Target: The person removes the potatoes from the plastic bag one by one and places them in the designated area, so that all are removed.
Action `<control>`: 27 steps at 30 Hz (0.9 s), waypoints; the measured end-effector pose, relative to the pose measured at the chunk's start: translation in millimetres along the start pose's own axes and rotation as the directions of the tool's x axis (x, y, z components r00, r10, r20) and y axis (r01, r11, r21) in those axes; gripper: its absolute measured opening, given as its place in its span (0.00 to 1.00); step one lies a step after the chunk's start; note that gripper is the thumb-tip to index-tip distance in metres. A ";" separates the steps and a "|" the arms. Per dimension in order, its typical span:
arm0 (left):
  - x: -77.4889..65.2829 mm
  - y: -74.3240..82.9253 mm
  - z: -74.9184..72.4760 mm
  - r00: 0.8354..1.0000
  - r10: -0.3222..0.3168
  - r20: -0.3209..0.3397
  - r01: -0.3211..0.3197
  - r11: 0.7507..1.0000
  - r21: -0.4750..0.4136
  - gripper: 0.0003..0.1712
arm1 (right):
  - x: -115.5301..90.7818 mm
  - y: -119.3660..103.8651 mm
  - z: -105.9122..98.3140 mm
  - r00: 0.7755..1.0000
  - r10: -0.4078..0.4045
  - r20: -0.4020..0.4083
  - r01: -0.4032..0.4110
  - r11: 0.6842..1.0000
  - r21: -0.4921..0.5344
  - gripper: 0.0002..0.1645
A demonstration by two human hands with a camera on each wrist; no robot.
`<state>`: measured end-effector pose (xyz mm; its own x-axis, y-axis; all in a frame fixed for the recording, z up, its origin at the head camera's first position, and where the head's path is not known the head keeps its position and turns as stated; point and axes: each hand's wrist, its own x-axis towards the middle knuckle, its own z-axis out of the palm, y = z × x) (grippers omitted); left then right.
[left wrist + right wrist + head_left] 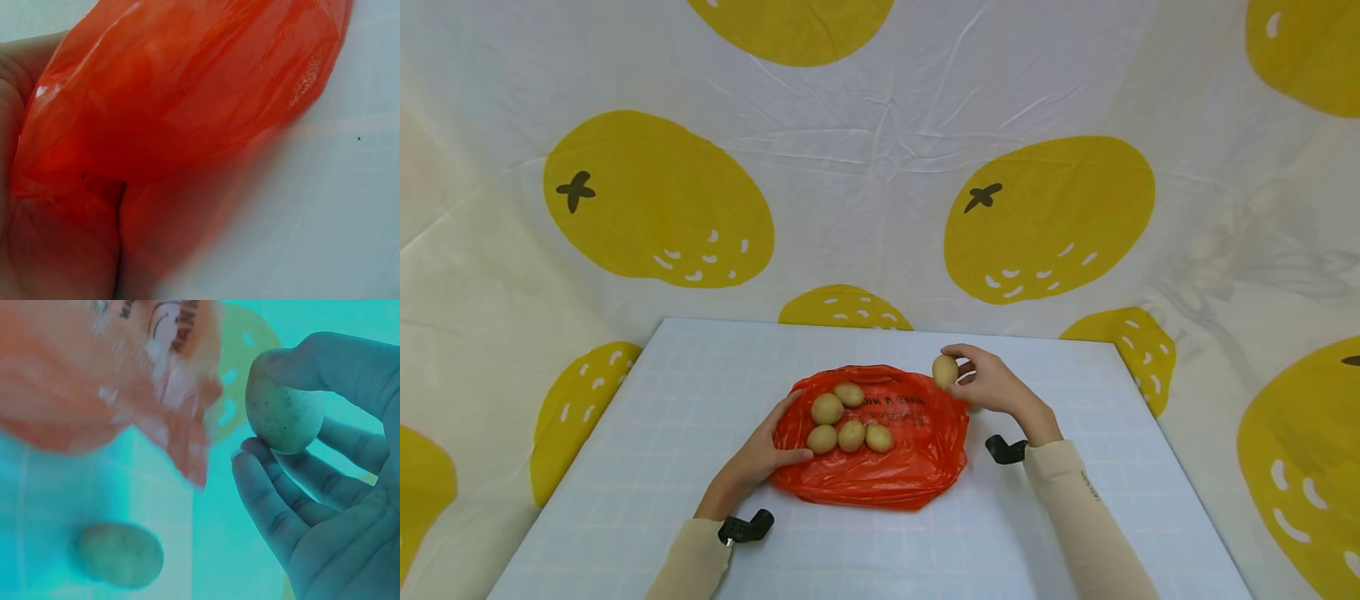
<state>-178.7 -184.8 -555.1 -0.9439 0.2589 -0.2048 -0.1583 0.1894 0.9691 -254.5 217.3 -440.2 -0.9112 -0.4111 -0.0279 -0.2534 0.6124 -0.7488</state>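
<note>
A red plastic bag [917,450] with dark print lies spread on the table, and several potatoes [852,436] sit in a cluster on its left half. My left hand [767,446] holds the bag's left edge, thumb toward the near side. In the left wrist view the red film covers much of that hand [59,250], so its fingers are hidden. Above the bag's far right corner, my right hand [992,382] pinches one potato [945,371] between thumb and fingertips. The right wrist view shows this potato [284,409] clear of the bag, and another potato [122,555] lying on the table.
The pale, faintly checked table [880,550] extends around the bag. A white cloth [865,217] printed with yellow fruit hangs behind and at both sides. Black wrist mounts [747,527] stick out from both sleeves.
</note>
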 end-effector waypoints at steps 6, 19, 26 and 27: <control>-0.7 1.1 0.3 1.000 -0.009 0.002 0.009 1.000 -0.010 0.62 | -6.4 16.9 -8.3 0.999 0.039 -0.014 -0.039 0.998 -0.039 0.34; -1.8 4.5 1.5 0.999 -0.042 -0.015 0.043 0.999 0.026 0.62 | -19.0 49.2 -20.6 0.995 0.097 -0.039 -0.100 0.992 -0.074 0.37; -1.2 3.4 1.3 0.999 -0.034 -0.007 0.034 0.999 0.019 0.61 | -23.8 64.6 -23.1 0.992 0.111 -0.055 -0.115 0.989 -0.091 0.36; -1.1 3.4 1.4 0.999 -0.033 -0.007 0.033 0.999 0.016 0.61 | -24.6 66.6 -23.7 0.992 0.111 -0.057 -0.116 0.989 -0.092 0.36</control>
<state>-177.8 -183.2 -551.8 -0.9402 0.2461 -0.2356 -0.1847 0.2130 0.9594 -256.7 284.2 -473.7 -0.9508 -0.3011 -0.0733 -0.1746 0.7159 -0.6761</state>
